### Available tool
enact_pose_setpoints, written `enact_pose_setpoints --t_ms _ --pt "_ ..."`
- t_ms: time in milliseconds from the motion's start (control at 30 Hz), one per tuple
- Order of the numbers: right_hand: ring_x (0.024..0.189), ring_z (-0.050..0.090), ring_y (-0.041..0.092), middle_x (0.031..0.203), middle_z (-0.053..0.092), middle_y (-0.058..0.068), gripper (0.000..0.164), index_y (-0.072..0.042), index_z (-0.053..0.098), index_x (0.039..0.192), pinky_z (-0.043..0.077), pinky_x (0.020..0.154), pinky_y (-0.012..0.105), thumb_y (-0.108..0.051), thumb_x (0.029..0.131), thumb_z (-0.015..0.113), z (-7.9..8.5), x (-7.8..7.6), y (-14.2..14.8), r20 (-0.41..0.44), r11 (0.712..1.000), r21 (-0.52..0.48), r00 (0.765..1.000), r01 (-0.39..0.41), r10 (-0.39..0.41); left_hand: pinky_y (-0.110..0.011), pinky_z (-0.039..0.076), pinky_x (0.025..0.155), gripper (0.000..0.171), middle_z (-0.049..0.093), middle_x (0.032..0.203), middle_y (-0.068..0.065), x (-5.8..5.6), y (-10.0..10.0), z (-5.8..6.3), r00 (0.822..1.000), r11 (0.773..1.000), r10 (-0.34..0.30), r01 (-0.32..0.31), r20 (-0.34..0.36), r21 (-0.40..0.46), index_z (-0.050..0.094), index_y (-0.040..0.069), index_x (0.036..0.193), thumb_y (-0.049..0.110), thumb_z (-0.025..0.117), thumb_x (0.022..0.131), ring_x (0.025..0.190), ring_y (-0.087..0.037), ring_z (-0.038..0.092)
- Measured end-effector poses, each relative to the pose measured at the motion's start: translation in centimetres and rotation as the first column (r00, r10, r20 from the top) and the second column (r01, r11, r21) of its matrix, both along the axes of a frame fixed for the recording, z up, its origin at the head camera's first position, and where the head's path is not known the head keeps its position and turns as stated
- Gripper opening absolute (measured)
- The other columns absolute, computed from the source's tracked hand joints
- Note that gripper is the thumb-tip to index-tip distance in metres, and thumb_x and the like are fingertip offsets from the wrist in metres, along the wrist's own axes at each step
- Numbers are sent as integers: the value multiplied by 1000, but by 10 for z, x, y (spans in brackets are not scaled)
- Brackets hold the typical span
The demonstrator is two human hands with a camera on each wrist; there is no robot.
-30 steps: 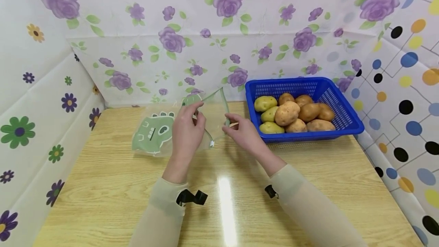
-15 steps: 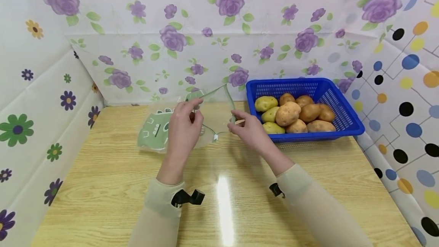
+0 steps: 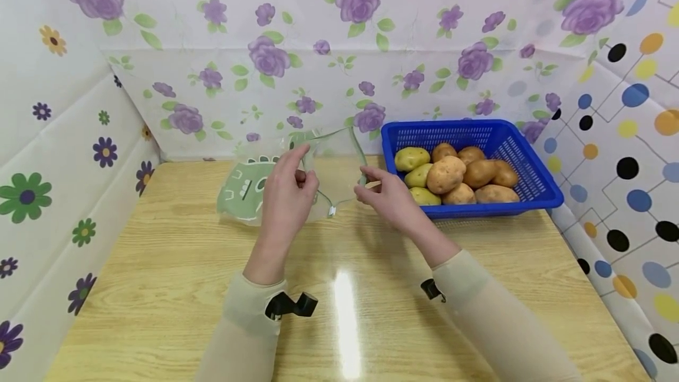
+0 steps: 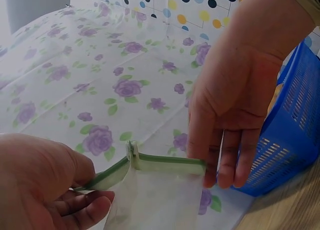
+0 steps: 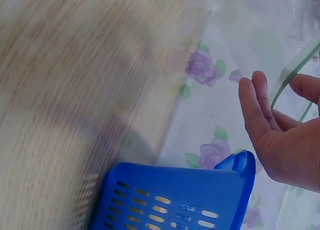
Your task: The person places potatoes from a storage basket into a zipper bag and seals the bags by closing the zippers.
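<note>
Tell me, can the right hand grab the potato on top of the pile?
Probably yes: the right hand is just beside the open-topped blue basket, and nothing covers that potato. It would likely need to let go of the bag first, though.

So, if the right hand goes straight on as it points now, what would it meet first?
Most likely the clear bag, whose green rim the right hand pinches; depth beyond that is unclear.
</note>
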State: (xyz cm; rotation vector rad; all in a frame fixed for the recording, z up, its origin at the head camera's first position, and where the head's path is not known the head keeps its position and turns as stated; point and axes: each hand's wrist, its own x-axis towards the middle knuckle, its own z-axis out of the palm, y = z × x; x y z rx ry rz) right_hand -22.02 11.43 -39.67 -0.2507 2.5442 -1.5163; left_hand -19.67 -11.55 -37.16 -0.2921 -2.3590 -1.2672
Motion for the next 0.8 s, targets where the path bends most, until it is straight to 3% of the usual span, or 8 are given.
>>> enact_pose_setpoints --t_ms 333,633,800 --pt "117 72 24 144 60 8 59 -28 48 168 61 94 49 -28 113 68 4 4 8 -92 997 -19 993 -71 69 -38 52 70 53 64 148 -15 -2 -2 1 999 1000 -13 12 31 26 63 5 155 0 64 102 77 -22 64" --pt "128 65 30 146 60 11 62 -16 46 168 57 105 51 -20 111 70 10 7 38 -219 997 62 974 -40 52 -38 53 72 52 62 152 -17 -2 -3 3 1000 1000 -27 26 15 17 63 2 154 -1 66 102 75 -22 65" --pt "141 55 39 156 57 17 67 -11 47 168 49 114 58 -19 108 75 14 3 70 -307 979 204 949 -2 66 -37 54 73 52 62 152 -17 -1 -1 4 999 1000 -28 27 23 16 63 3 154 -1 66 102 77 -22 65"
